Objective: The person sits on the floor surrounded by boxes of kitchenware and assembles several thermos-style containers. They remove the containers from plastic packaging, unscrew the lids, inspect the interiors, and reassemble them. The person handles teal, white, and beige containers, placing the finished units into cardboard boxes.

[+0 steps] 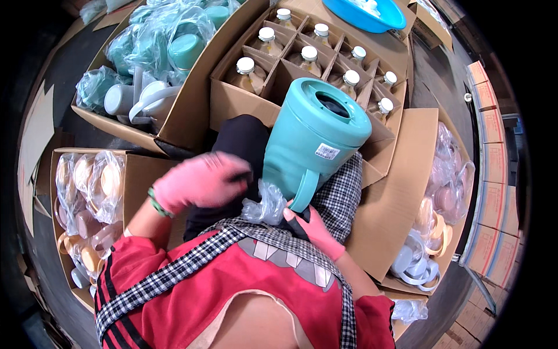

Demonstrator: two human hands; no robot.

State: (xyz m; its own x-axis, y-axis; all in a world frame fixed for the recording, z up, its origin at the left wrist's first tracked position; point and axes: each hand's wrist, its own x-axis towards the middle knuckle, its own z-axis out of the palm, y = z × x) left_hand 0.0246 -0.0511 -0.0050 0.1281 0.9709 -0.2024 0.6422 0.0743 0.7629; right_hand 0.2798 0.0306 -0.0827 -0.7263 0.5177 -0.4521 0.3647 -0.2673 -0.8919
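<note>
A teal plastic jug [290, 134] with a round opening in its end and a white label on its side leans over my lap. My right hand [317, 230], in a pink glove with dark fingers, is closed on the jug's handle [306, 192]. Crumpled clear plastic [266, 203] lies between the jug and my apron. To the left of the jug, apart from it, is my left hand [200, 183] in a matching glove. Motion smears its fingers, so their hold cannot be made out.
Ahead stands a divided carton [232, 99] of glass bottles [247, 72] with white caps. A carton [168, 125] of bagged teal parts is at far left. Smaller cartons of pastel parts flank me at left [139, 174] and right [401, 192]. A blue basin [372, 23] sits at the back.
</note>
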